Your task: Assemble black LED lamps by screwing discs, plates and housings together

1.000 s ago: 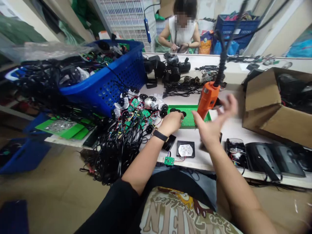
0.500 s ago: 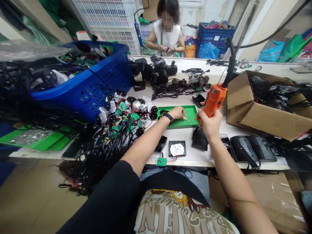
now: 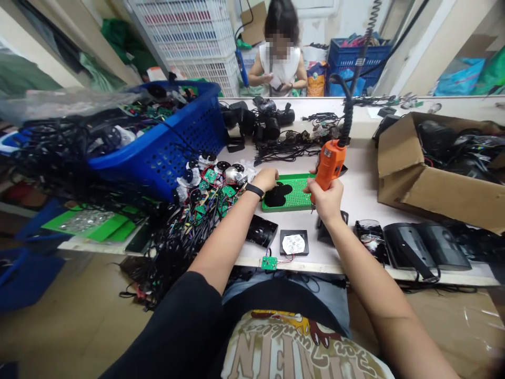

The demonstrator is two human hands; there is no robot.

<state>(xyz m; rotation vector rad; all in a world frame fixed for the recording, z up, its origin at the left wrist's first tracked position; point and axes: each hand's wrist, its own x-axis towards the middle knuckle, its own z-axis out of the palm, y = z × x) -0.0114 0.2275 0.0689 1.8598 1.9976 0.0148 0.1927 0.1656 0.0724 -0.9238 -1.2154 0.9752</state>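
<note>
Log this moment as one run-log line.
left hand: at black round parts on green pegboard tray | right hand: gripping orange electric screwdriver

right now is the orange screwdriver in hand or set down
In hand: the right hand grips the orange electric screwdriver, held clear of the bench beside the green perforated tray, its black cable rising from the top.

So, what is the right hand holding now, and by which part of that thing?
The right hand holds an orange electric screwdriver by the lower part of its body, with the fingers wrapped around it.
</note>
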